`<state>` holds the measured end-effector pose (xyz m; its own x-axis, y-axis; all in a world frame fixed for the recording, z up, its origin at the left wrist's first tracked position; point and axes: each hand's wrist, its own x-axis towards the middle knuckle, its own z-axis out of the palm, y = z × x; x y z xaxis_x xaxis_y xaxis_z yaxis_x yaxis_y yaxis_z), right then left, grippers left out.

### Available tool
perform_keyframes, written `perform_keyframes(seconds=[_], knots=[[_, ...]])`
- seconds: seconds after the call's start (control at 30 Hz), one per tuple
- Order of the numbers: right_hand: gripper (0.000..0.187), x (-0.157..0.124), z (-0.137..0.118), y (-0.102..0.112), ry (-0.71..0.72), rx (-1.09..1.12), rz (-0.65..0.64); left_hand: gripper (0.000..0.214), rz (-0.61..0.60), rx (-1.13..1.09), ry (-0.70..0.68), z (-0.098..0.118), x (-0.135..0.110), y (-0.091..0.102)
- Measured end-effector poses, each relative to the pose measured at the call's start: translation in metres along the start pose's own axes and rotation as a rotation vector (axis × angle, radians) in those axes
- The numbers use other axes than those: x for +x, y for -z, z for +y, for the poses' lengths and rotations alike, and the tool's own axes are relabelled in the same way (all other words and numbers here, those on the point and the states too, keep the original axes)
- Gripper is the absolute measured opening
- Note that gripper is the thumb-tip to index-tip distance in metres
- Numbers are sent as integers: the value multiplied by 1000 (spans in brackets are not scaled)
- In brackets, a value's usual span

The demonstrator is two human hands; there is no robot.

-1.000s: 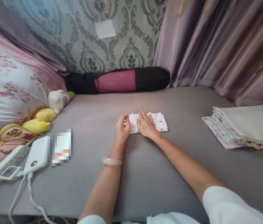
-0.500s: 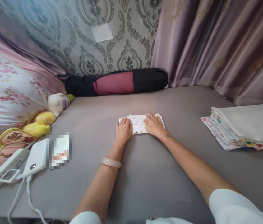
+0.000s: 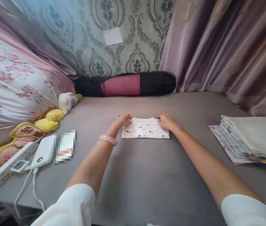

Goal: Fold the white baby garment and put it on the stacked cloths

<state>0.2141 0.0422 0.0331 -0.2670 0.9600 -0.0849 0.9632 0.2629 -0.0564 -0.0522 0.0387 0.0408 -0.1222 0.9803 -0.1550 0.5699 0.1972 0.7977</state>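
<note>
A small white folded cloth (image 3: 145, 128) with tiny printed figures lies flat on the grey bed sheet (image 3: 147, 175). My left hand (image 3: 124, 119) pinches its far left corner, fingers closed on the fabric. My right hand (image 3: 165, 120) grips the far right corner the same way. A pale bangle (image 3: 108, 139) sits on my left wrist. Both arms reach forward, in white short sleeves.
A stack of folded cloths (image 3: 251, 138) lies at the right. A black and pink roll bag (image 3: 125, 84) lies along the patterned wall. Plush toys (image 3: 52, 117), a floral pillow (image 3: 10, 84), a white power bank (image 3: 43, 152) and a power strip (image 3: 3, 169) lie at the left. Curtains hang at the right.
My hands went from pressing flat on the cloth to gripping its two far corners. The cloth now shows as a wider, flat rectangle.
</note>
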Motion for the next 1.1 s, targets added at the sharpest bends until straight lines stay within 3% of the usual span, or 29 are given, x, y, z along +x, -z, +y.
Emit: perform_keyframes(seconds=[0.13, 0.3, 0.6, 0.7, 0.83, 0.97, 1.1], knots=[[31, 6, -1, 5, -63, 31, -73, 26, -53, -31, 44, 6, -1, 2], [35, 7, -3, 6, -102, 67, -84, 23, -67, -59, 0, 11, -11, 6], [50, 7, 5, 7, -120, 246, -98, 18, -83, -35, -251, 34, -40, 33], [33, 5, 11, 12, -93, 274, -133, 17, -96, -32, -301, 41, -45, 40], [15, -8, 22, 29, -54, 392, -134, 15, -126, -67, -314, 41, -47, 47], [14, -28, 33, 56, 23, 562, -85, 22, -123, -59, -319, 41, -51, 55], [15, -40, 39, 80, 74, 654, 14, 14, -43, -45, -361, 48, -55, 61]])
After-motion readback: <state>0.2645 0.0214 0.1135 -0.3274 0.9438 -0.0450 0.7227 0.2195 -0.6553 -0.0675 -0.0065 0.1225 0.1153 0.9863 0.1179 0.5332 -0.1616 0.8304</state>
